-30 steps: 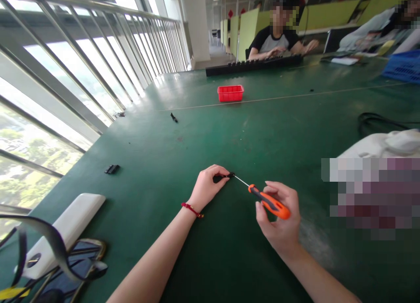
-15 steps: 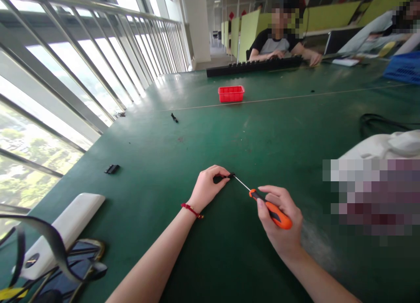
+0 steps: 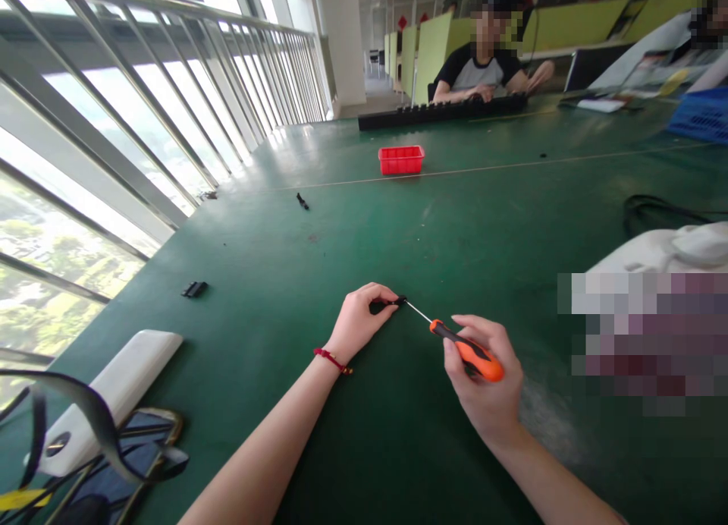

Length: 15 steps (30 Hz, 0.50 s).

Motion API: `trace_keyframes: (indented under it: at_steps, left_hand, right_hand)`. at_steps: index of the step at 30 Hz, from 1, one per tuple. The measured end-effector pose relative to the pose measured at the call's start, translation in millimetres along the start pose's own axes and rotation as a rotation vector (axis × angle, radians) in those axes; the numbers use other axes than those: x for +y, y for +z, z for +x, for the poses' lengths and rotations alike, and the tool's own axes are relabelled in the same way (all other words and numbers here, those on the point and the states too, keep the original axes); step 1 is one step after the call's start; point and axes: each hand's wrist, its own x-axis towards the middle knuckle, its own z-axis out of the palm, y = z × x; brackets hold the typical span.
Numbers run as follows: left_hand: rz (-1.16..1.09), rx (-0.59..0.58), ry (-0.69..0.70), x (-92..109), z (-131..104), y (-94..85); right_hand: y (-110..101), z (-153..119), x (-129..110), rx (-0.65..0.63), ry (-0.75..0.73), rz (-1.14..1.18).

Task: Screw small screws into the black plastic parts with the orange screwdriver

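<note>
Orange-and-black is the handle of the screwdriver [image 3: 467,351], which the R hand [image 3: 487,377] grasps w/ thumb and fingers, the index finger partly lifted from it. Its thin metal shaft goes up and to the L, and the tip reaches the end of a small black part [image 3: 400,301]. Whether the tip sits in a screw or slot, I can't tell; this place is too small.

The L hand [image 3: 365,318] pinches this black part btwn thumb and fingers, low over the green table [image 3: 255,259], in the near middle of it. Most of the part is hidden by the fingers. On the L wrist is a red bracelet [image 3: 333,359].

Farther fwd, a red tray [image 3: 401,161] stands on the table. To the L of it, nearer, lies a small black pc. [image 3: 302,202]; a black ribbed block [image 3: 195,290] lies farther L, well apart from the hands. In the near L corner are a long white case [image 3: 108,403] and a dark strap [image 3: 94,411], w/ a dark-blue flat item [image 3: 133,457] beside.

On the R side: a white bag [image 3: 665,250], its lower area pixelated, a black cable [image 3: 654,203] behind it, and a blue basket [image 3: 699,117] farther back. Across the table sits a person [image 3: 482,71] in a grey-and-black shirt, hands near a long black bar [image 3: 440,115]. A metal railing [image 3: 187,77] runs along the L side.
</note>
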Motion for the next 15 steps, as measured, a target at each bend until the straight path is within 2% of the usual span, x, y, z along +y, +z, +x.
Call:
trace_keyframes:
  at_steps: [3, 9, 13, 15]
  left_hand:
    - [0.001, -0.002, 0.0, -0.4, 0.1, -0.1]
    - [0.009, -0.007, -0.005, -0.4, 0.5, 0.0]
    - [0.01, -0.005, -0.002, -0.3, 0.3, 0.1]
    - [0.01, -0.007, 0.001, -0.2, 0.0, 0.1]
  right_hand:
    - [0.3, 0.2, 1.2, 0.034, -0.023, 0.043]
    - [-1.5, 0.7, -2.2, -0.075, -0.061, -0.054]
    - [-0.5, -0.3, -1.0, 0.017, -0.041, 0.004]
    - [-0.3, -1.2, 0.1, 0.018, -0.015, 0.041]
